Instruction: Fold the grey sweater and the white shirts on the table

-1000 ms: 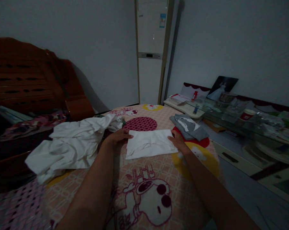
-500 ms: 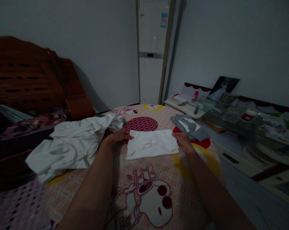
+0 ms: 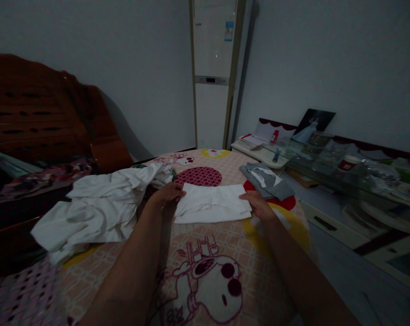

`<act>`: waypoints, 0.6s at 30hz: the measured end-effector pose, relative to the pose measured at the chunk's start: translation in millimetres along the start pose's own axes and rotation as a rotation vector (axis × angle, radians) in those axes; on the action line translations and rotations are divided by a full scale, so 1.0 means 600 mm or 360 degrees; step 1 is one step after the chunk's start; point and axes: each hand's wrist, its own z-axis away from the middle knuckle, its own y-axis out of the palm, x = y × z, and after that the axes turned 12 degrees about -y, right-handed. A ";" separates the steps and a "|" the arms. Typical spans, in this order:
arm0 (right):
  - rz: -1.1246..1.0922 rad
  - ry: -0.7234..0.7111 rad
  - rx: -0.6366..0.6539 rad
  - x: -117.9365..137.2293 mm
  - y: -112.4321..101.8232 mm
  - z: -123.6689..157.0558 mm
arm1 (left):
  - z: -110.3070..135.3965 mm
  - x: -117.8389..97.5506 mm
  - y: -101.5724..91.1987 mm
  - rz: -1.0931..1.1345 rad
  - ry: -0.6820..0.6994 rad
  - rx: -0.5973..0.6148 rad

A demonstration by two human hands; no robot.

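Note:
A folded white garment (image 3: 213, 203) lies in front of me on a round table with a patterned cloth (image 3: 205, 242). My left hand (image 3: 169, 194) pinches its left edge near the far corner. At the opposite edge, my right hand (image 3: 257, 203) has thumb and fingers closed on the cloth. Left of my left arm spreads a loose heap of white clothes (image 3: 103, 199). Beyond my right hand rests a folded grey garment (image 3: 267, 180) with a white patch on top.
A wooden bench (image 3: 38, 113) with clothes on its seat stands at the left. Behind the table rises a tall white cabinet-like unit (image 3: 211, 113). On the right, a glass-topped stand (image 3: 313, 167) carries a paper cup (image 3: 348, 164), papers and a photo.
The view has shifted slightly, so the scene sits a little further left. Both hands keep hold of the white garment's edges, and its near layer looks a little flatter.

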 end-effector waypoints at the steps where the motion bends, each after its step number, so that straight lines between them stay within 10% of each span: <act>1: -0.0044 -0.0049 -0.0022 0.001 -0.001 0.001 | 0.000 -0.010 0.005 0.0000 -0.0019 -0.0091; 7: -0.0197 -0.0389 -0.0514 0.013 -0.028 0.001 | -0.030 -0.120 0.072 0.0280 -0.0069 -0.0412; 14: -0.0191 -0.0708 -0.1297 0.004 -0.082 -0.018 | -0.114 -0.301 0.164 0.0068 0.0686 -0.0750; 18: 0.0160 -0.0897 -0.1487 -0.004 -0.114 -0.021 | -0.153 -0.378 0.221 0.0017 0.1079 -0.0557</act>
